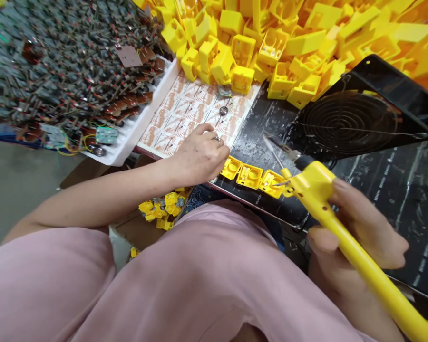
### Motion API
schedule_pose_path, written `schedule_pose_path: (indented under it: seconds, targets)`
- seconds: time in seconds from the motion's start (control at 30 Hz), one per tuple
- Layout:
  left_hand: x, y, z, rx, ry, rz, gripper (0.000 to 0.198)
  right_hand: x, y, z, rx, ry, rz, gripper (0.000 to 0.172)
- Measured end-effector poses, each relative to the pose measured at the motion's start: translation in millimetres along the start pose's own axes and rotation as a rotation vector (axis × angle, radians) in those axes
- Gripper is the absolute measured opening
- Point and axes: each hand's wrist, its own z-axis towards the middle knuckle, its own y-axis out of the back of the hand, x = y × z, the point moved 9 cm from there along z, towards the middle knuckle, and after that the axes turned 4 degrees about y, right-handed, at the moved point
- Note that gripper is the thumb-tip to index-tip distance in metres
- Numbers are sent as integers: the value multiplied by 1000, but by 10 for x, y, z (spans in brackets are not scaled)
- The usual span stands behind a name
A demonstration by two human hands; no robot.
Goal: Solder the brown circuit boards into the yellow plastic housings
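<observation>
Yellow plastic housings (pixel 235 47) rise in a deep heap along the far side of the table, and the head-worn view looks down past a lap in a pink garment (pixel 164 280) at both hands. The right hand (pixel 364 228) has its fingers (pixel 342 190) closed around a long yellow handle (pixel 371 266), whose boxy yellow head (pixel 312 187) reaches over a black mat (pixel 260 123). A short metal pin (pixel 281 183) at that head points toward the last of three small yellow housings (pixel 271 184) lying in a row at the mat's near edge; it is very close to them, but I cannot tell whether it touches. Just beyond, a slim metal tip (pixel 273 147) with a dark grip (pixel 303 162) crosses the mat, and I cannot tell whether it belongs to the yellow handle.

The left hand (pixel 199 159), with a ring on one finger, rests on printed paper sheets (pixel 183 107). Its fingers (pixel 207 130) curl downward with nothing showing between them, though I cannot tell whether they pinch something small. A small metal ring (pixel 223 110) lies on the sheets just ahead of them. Farther left, a white foam tray (pixel 153 102) edges rows of dark wired components (pixel 64 66), and a loose cluster of yellow parts (pixel 160 211) sits on cardboard below the left arm (pixel 92 202).
</observation>
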Motion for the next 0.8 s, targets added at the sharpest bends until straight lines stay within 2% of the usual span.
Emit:
schedule_pose_path:
  seconds: [0.1,0.23,0.33,0.43,0.5,0.6,0.7,0.8]
  targets:
    - [221,68,26,26,77,-111,32,71,19,67,45,44,-65,54]
    - [822,73,313,-61,297,-180,31,51,19,82,25,-7,-111,71]
    - [1080,-188,681,-53,303,-153,34,38,4,71,-18,9,-123,72]
    - [1184,-479,873,18,297,-127,28,51,-68,85,46,104,-107,68]
    - [1210,-512,813,17,302,-156,31,72,-135,89,139,193,-97,66]
    - [1204,-380,524,-27,297,-331,30,62,-240,73,260,270,-129,51]
    - [1182,-279,210,-44,348,-640,30,28,-352,77,280,280,-106,34]
    - [1164,-335,9,-51,513,-1044,26,6,-565,114,316,244,-37,34]
